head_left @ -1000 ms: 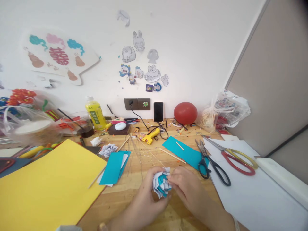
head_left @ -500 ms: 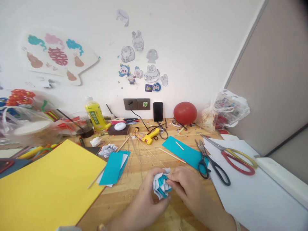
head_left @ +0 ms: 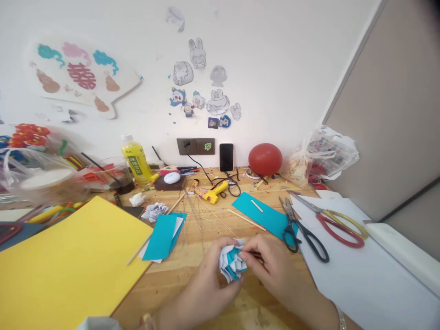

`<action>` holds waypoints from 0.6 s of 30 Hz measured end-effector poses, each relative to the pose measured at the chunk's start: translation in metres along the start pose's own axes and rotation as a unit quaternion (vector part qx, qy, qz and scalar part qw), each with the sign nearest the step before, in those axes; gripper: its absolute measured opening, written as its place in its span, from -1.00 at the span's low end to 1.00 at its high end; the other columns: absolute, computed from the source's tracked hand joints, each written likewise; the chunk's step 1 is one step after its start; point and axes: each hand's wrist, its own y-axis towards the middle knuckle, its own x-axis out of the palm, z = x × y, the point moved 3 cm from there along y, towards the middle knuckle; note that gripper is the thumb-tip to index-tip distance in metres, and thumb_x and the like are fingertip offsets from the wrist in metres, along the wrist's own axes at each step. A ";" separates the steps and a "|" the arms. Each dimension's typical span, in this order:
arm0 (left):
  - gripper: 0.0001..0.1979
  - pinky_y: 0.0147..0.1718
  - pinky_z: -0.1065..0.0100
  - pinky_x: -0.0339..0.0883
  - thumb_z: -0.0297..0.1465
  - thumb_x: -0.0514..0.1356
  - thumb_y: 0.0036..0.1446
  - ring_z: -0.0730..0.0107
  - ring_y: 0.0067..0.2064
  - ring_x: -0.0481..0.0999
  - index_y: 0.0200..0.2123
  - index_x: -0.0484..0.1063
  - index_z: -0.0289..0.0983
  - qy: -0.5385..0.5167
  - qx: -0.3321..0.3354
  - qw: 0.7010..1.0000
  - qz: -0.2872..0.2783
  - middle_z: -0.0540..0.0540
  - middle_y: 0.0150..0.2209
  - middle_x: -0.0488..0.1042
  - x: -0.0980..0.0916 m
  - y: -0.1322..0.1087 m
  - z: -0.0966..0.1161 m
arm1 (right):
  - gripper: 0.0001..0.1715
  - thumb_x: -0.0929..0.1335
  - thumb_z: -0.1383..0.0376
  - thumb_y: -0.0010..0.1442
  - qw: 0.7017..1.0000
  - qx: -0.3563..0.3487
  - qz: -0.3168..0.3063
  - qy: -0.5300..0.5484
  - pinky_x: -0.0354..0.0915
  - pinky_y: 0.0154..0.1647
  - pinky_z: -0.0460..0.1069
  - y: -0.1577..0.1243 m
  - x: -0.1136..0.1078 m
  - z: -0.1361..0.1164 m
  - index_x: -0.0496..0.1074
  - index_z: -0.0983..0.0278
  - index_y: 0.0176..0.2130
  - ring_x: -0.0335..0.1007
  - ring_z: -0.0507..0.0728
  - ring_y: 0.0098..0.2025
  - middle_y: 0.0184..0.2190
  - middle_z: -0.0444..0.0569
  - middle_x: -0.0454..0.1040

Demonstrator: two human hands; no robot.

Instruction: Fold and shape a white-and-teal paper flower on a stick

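A paper flower [head_left: 232,264] with layered white and blue petals is held above the front of the wooden table. My left hand [head_left: 213,270] curls around its left side, thumb underneath. At its upper right edge, my right hand [head_left: 266,261] pinches a white petal between thumb and fingertips. Folded blue paper pieces [head_left: 161,236] with white ones tucked among them lie to the left. Behind them sits a crumpled white paper flower [head_left: 155,211]. On the right, black-handled scissors [head_left: 302,227] rest partly on a blue paper strip [head_left: 252,208].
Yellow paper [head_left: 75,261] spreads over the left side, white sheets [head_left: 371,275] over the right. Red-and-yellow-handled scissors [head_left: 338,224] lie on the white sheets. Behind are a yellow glue gun [head_left: 216,193], a phone [head_left: 226,157], a red balloon [head_left: 265,158] and a drink bottle [head_left: 136,160].
The view has shifted slightly. My right fingers have moved a little on the petal at the flower's upper right; the left hand keeps its hold.
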 end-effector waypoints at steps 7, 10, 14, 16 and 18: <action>-0.53 -0.16 0.39 0.31 -0.58 0.15 -0.01 0.33 -0.09 0.37 -0.05 0.13 -0.13 0.017 0.014 1.000 -0.010 -0.07 -0.11 0.33 -0.001 -0.001 0.003 | -0.82 0.22 0.30 0.21 0.999 0.021 0.001 0.032 0.19 -0.50 -0.09 0.000 0.002 0.002 0.29 0.26 -0.43 0.34 0.04 -0.49 -0.54 -0.13 0.42; -0.51 -0.14 0.39 0.30 -0.60 0.14 -0.02 0.33 -0.07 0.36 -0.04 0.12 -0.12 0.032 0.018 0.999 -0.012 -0.06 -0.10 0.31 -0.001 -0.001 0.003 | -0.77 0.20 0.27 0.23 1.000 0.014 0.012 0.003 0.18 -0.52 -0.09 0.000 0.002 0.000 0.29 0.26 -0.44 0.33 0.04 -0.50 -0.55 -0.12 0.42; -0.47 -0.14 0.39 0.30 -0.63 0.14 -0.05 0.32 -0.07 0.35 -0.02 0.12 -0.12 0.048 0.017 0.999 -0.006 -0.06 -0.09 0.30 -0.002 -0.002 0.000 | -0.64 0.13 0.22 0.29 0.995 -0.024 0.028 -0.091 0.16 -0.52 -0.05 -0.001 0.004 -0.001 0.33 0.27 -0.44 0.35 0.08 -0.52 -0.57 -0.09 0.44; -0.45 -0.15 0.39 0.30 -0.63 0.14 -0.06 0.32 -0.09 0.35 -0.02 0.12 -0.11 0.056 0.015 0.998 -0.004 -0.06 -0.09 0.29 -0.002 -0.003 -0.001 | -0.59 0.09 0.20 0.31 0.990 -0.050 0.043 -0.124 0.16 -0.50 -0.04 -0.003 0.006 -0.001 0.35 0.27 -0.43 0.37 0.10 -0.50 -0.56 -0.06 0.46; -0.44 -0.15 0.39 0.29 -0.64 0.14 -0.06 0.34 -0.10 0.35 -0.01 0.10 -0.10 0.061 0.014 0.998 -0.008 -0.05 -0.08 0.29 -0.002 -0.003 -0.001 | -0.56 0.08 0.20 0.31 0.987 -0.063 0.062 -0.134 0.17 -0.49 -0.03 -0.004 0.007 -0.001 0.36 0.28 -0.43 0.37 0.11 -0.49 -0.55 -0.05 0.47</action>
